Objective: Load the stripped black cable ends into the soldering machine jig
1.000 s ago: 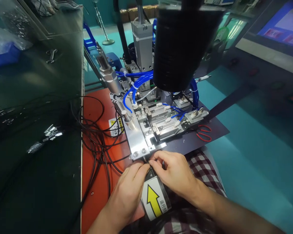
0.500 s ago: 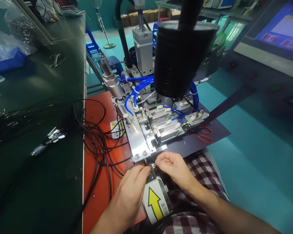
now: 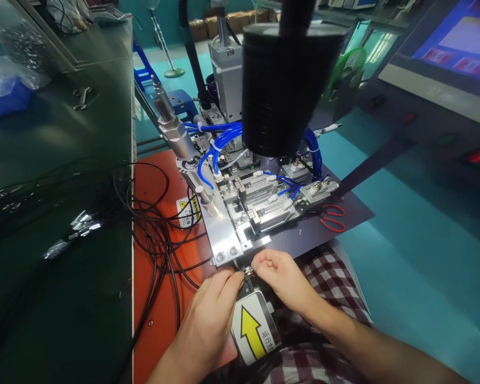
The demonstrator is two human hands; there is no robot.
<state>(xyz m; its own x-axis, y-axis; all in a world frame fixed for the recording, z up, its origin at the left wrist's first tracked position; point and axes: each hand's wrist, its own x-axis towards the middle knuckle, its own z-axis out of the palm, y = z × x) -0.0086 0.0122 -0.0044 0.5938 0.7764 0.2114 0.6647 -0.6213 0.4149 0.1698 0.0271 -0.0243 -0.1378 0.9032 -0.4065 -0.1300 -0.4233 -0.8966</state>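
Observation:
My left hand (image 3: 212,314) is closed, thumb and fingers pinching a cable end with a small metal connector (image 3: 248,270) in front of the machine's metal plate (image 3: 225,242). A bit of red wire shows by the connector. Opposite it, my right hand (image 3: 279,274) has its thumb and index finger pressed together, the other fingers curled in. Whatever those fingertips hold is too small to make out. Just below the connector lies a white label with a yellow arrow (image 3: 253,332) on a block of the machine.
Black cables (image 3: 164,240) lie in loops over the orange base (image 3: 147,298), with bright connector ends (image 3: 84,224) on the dark table (image 3: 64,309). Red-handled cutters (image 3: 333,217) rest at right. A black cone-shaped hood (image 3: 290,90) hangs above the fixture. A screen (image 3: 458,42) stands at far right.
The whole view has shifted slightly to the left. Both hands keep their places at the connector, with barely any finger movement visible.

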